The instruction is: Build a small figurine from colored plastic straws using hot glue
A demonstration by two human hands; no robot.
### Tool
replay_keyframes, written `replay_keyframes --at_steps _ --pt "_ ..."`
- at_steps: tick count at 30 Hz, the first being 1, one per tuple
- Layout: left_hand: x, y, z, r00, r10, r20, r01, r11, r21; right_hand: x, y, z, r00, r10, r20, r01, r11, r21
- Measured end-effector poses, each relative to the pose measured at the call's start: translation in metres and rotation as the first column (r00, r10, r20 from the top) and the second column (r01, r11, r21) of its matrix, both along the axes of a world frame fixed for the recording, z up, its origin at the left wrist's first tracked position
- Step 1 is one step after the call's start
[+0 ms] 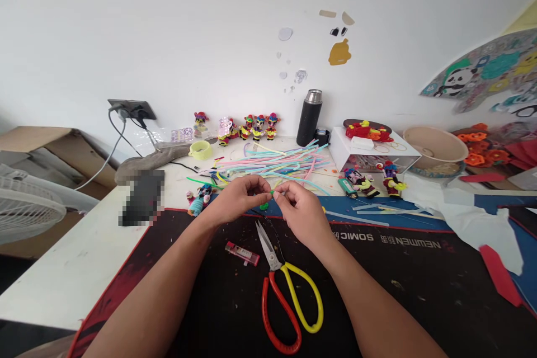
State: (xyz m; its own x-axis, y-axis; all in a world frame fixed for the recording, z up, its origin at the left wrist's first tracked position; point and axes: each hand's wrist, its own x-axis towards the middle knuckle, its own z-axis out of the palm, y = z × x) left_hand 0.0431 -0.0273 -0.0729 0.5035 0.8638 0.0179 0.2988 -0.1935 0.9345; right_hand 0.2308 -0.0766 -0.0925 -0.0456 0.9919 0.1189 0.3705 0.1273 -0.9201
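Note:
My left hand (247,198) and my right hand (300,212) meet over the back part of the black mat. Thumb and forefinger of each are pinched together on a small green piece (272,192), mostly hidden by the fingertips, so its exact kind is unclear. Just below it shows a bit of green material (264,207); I cannot tell whether the two are joined. Scissors (274,260) with one red and one yellow handle lie below my hands, blades slightly apart. Left of them is a pink-red lighter (242,253).
Behind my hands lies a pile of pastel strips (268,162). Several small figures (260,126) line the wall near a black thermos (309,117). At right are a white box (373,148) and a round bowl (436,142); a fan (31,204) stands left.

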Motion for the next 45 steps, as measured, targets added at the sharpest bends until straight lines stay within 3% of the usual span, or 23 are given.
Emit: replay_keyframes --at_steps 4,9,17,22,27,37,45 --pt "-0.0024 0.0019 -0.0025 0.999 -0.036 0.017 0.037 0.999 -0.036 0.0007 0.0000 0.0019 0.993 0.007 -0.114 -0.014 0.998 -0.055" --pt "-0.0037 0.0027 -0.0038 0.996 0.040 0.081 -0.034 0.997 -0.072 0.0007 0.0021 0.0012 0.971 0.032 -0.238 -0.068 0.987 -0.145" --pt "-0.0022 0.0007 -0.0025 0.988 0.003 0.157 0.018 0.991 -0.130 -0.0008 0.0014 0.0069 0.897 0.046 -0.440 -0.151 0.967 -0.205" --pt "-0.0021 -0.0003 -0.0027 0.986 0.025 0.165 -0.007 0.994 -0.105 -0.0007 0.0015 0.0079 0.917 0.035 -0.396 -0.116 0.976 -0.183" --pt "-0.0022 0.0005 -0.0042 0.997 0.046 0.058 -0.043 0.998 -0.042 -0.0012 0.0014 0.0067 0.949 0.036 -0.315 -0.094 0.981 -0.171" --pt "-0.0067 0.0048 -0.0091 0.971 -0.018 0.239 0.072 0.974 -0.217 -0.0007 0.0015 0.0025 0.921 0.078 -0.381 -0.153 0.974 -0.169" --pt "-0.0042 0.0027 -0.0024 0.983 0.013 0.184 0.024 0.980 -0.197 -0.0015 0.0005 0.0045 0.921 0.083 -0.381 -0.160 0.971 -0.176"
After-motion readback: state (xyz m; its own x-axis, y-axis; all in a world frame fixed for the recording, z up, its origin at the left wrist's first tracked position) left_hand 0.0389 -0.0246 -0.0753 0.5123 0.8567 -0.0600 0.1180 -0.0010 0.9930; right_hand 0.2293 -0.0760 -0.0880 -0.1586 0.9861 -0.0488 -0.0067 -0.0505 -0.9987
